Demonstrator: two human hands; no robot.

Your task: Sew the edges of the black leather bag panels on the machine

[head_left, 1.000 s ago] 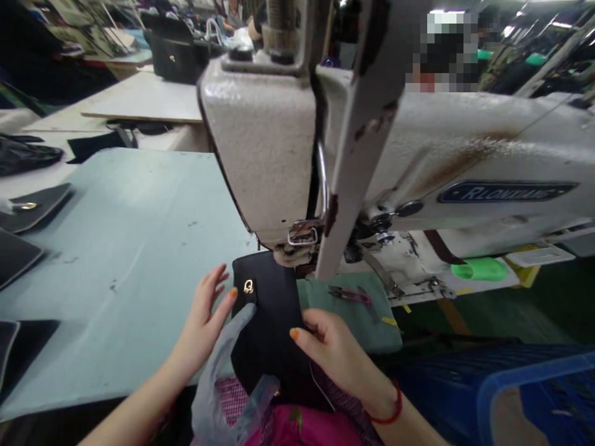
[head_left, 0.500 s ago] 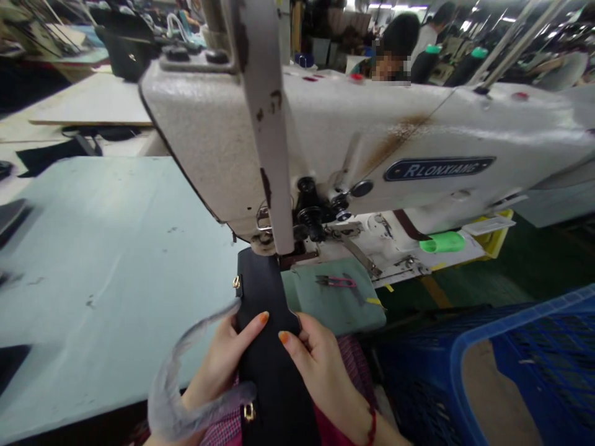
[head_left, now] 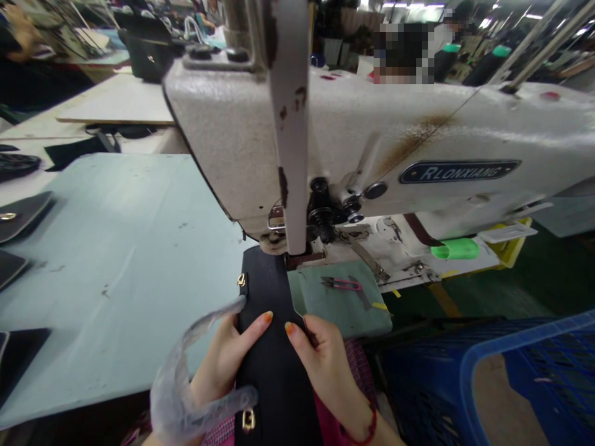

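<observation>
A black bag piece [head_left: 274, 365] with gold metal fittings along its left edge runs from my lap up to the sewing machine [head_left: 362, 136]. Its far end lies beside the presser area under the machine head, where the needle is hidden. My left hand [head_left: 227, 350] grips the left edge, thumb on top and fingers beneath. On the right edge, my right hand [head_left: 320, 356] holds it the same way, thumb on top. A handle wrapped in clear plastic [head_left: 170, 378] loops out from the bag piece over my left wrist.
Pink-handled thread snips [head_left: 341, 284] lie on the green pad right of the needle area. Dark flaps [head_left: 23, 217] rest on the pale table [head_left: 125, 279] at left. A blue crate [head_left: 469, 371] stands at lower right; a green tube [head_left: 455, 248] sits under the machine arm.
The view has turned slightly left, so the machine and table sit further right in the picture. Both hands keep the same hold on the bag piece.
</observation>
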